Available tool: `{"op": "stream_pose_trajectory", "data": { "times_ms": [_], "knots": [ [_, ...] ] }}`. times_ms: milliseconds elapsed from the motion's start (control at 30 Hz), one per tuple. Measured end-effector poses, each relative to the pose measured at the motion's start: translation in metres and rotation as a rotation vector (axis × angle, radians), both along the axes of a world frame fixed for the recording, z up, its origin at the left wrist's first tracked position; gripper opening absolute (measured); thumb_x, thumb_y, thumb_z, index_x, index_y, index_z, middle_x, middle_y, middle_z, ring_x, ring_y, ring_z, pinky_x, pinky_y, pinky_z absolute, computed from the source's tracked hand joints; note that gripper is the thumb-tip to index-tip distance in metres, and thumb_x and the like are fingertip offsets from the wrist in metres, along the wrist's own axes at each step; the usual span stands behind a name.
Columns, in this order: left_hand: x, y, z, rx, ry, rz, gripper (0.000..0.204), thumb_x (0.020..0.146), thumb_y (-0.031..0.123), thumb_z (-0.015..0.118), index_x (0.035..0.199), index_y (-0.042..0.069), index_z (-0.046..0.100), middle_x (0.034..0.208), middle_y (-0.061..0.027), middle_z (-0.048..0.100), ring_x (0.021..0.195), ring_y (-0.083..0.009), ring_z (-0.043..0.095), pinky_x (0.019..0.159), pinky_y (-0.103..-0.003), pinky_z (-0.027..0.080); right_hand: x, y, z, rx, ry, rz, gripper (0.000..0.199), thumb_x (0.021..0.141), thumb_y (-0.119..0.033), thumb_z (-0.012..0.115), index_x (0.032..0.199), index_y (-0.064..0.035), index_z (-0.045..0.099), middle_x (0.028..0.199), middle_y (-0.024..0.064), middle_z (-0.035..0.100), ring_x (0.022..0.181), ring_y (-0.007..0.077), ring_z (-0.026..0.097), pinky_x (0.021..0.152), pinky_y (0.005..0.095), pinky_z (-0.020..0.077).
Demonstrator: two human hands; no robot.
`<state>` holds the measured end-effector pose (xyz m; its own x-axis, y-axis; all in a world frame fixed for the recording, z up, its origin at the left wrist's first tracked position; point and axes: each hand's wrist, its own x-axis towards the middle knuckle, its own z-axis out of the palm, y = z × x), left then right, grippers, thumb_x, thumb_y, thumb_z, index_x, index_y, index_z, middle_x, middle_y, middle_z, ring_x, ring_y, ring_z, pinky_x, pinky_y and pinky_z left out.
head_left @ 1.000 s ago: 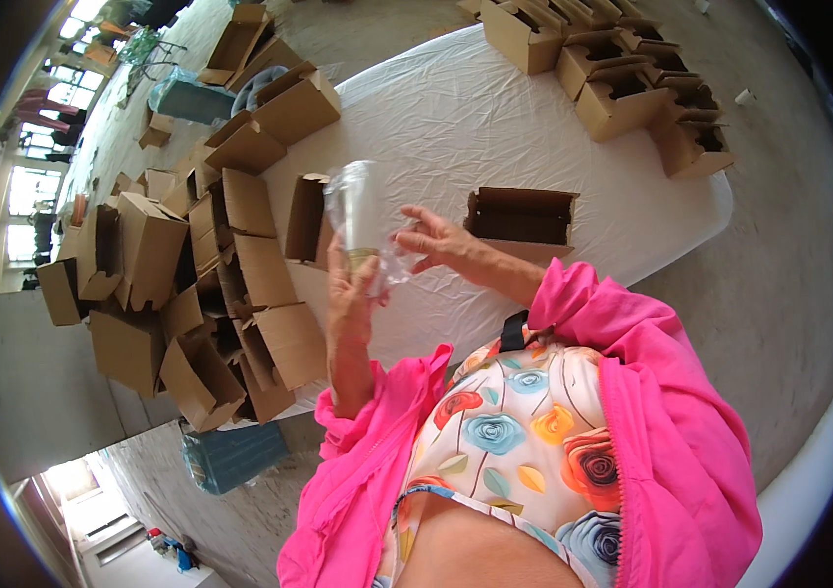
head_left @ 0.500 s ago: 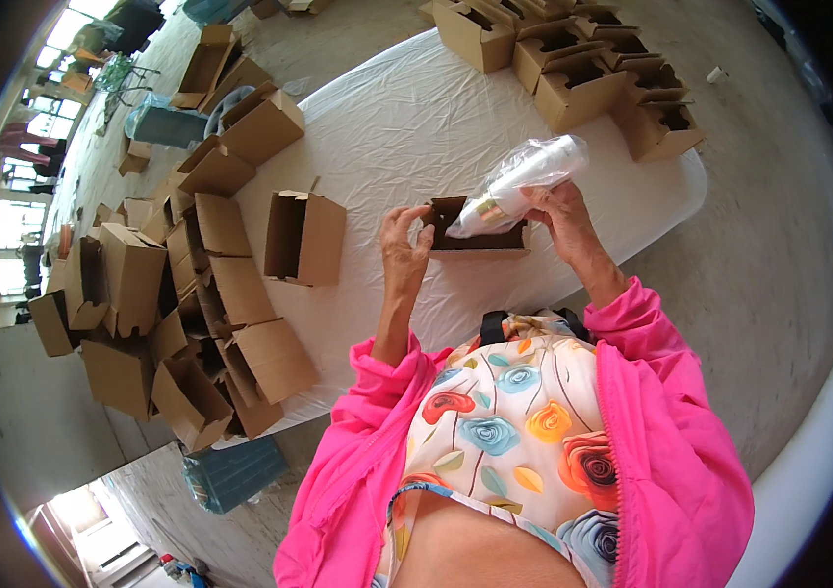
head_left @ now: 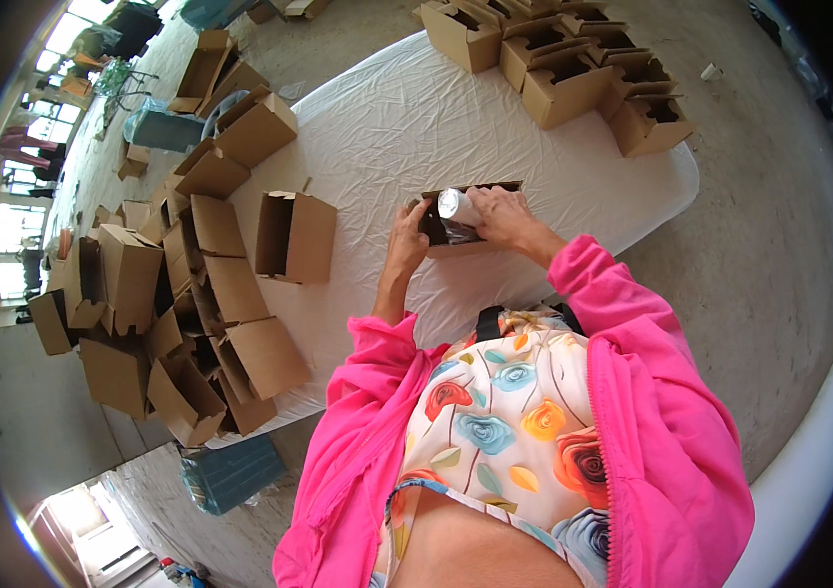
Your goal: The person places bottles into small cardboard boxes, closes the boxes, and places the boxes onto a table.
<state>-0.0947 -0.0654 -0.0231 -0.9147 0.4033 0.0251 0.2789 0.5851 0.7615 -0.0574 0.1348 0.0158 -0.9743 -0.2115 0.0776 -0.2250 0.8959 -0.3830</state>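
An open brown cardboard box (head_left: 475,250) lies on the white-covered table in front of me. My left hand (head_left: 404,240) grips its left end, fingers at the rim. A white cylinder in clear plastic wrap (head_left: 456,205) stands tilted in the box opening, its round white end turned up. My right hand (head_left: 504,218) is closed round it from the right, over the box. The cylinder's lower part is hidden inside the box.
Another open box (head_left: 313,237) stands upright to the left on the white cloth (head_left: 387,118). Beyond it are piled many open boxes (head_left: 127,284). Rows of open boxes (head_left: 563,93) fill the far right table corner. A blue-green wrapped bundle (head_left: 230,475) lies below the table's left edge.
My right hand has brought the wrapped cylinder left and down into the box, from lying slanted above it to standing steeply. My left hand stays at the box's left end.
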Motion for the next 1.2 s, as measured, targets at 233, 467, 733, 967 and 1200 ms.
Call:
{"op": "stream_pose_trajectory", "data": {
  "times_ms": [233, 467, 733, 967, 1200],
  "knots": [
    [0.013, 0.016, -0.001, -0.013, 0.021, -0.029, 0.062, 0.062, -0.009, 0.045, 0.121, 0.009, 0.047, 0.116, -0.0181, 0.046, 0.108, -0.0337, 0.046, 0.092, -0.035, 0.038, -0.039, -0.027, -0.036, 0.56, -0.567, 0.173, 0.027, 0.075, -0.017, 0.057, 0.1, -0.0113, 0.063, 0.105, 0.0083, 0.061, 0.093, 0.0276, 0.06, 0.066, 0.0407, 0.0502],
    [0.017, 0.002, -0.012, 0.079, 0.054, 0.058, 0.061, 0.061, -0.006, 0.046, 0.121, 0.008, 0.048, 0.113, -0.017, 0.046, 0.104, -0.0329, 0.048, 0.088, -0.034, 0.04, -0.001, 0.001, -0.005, -0.172, 0.017, 0.143, 0.026, 0.071, -0.006, 0.059, 0.096, -0.0049, 0.058, 0.093, 0.0114, 0.058, 0.09, 0.0306, 0.055, 0.079, 0.0385, 0.0445],
    [0.035, -0.001, 0.011, 0.136, 0.009, 0.174, 0.055, 0.062, -0.008, 0.045, 0.114, 0.009, 0.052, 0.101, -0.0106, 0.05, 0.085, -0.0234, 0.056, 0.075, -0.03, 0.045, 0.041, 0.055, -0.009, -0.364, 0.203, -0.056, 0.026, 0.074, -0.008, 0.059, 0.099, -0.0027, 0.054, 0.096, 0.0125, 0.056, 0.091, 0.0302, 0.053, 0.081, 0.0363, 0.0439],
    [0.05, 0.001, 0.007, 0.394, -0.159, 0.278, 0.035, 0.08, 0.013, 0.058, 0.114, 0.009, 0.052, 0.106, -0.0083, 0.057, 0.09, -0.0178, 0.055, 0.071, -0.028, 0.046, 0.039, 0.06, -0.025, -0.523, -0.052, 0.015, 0.043, 0.078, -0.023, 0.061, 0.115, -0.0027, 0.049, 0.118, 0.0157, 0.05, 0.109, 0.0337, 0.047, 0.091, 0.0359, 0.0395],
    [0.053, -0.012, -0.023, 0.178, 0.049, 0.044, 0.044, 0.081, 0.026, 0.059, 0.12, 0.01, 0.047, 0.113, -0.0085, 0.054, 0.105, -0.0213, 0.048, 0.077, -0.034, 0.047, 0.052, 0.067, -0.02, -0.63, -0.195, 0.007, 0.081, 0.07, -0.02, 0.068, 0.135, -0.0085, 0.02, 0.124, 0.0173, 0.045, 0.115, 0.032, 0.044, 0.098, 0.0374, 0.0336]
  ]
}}
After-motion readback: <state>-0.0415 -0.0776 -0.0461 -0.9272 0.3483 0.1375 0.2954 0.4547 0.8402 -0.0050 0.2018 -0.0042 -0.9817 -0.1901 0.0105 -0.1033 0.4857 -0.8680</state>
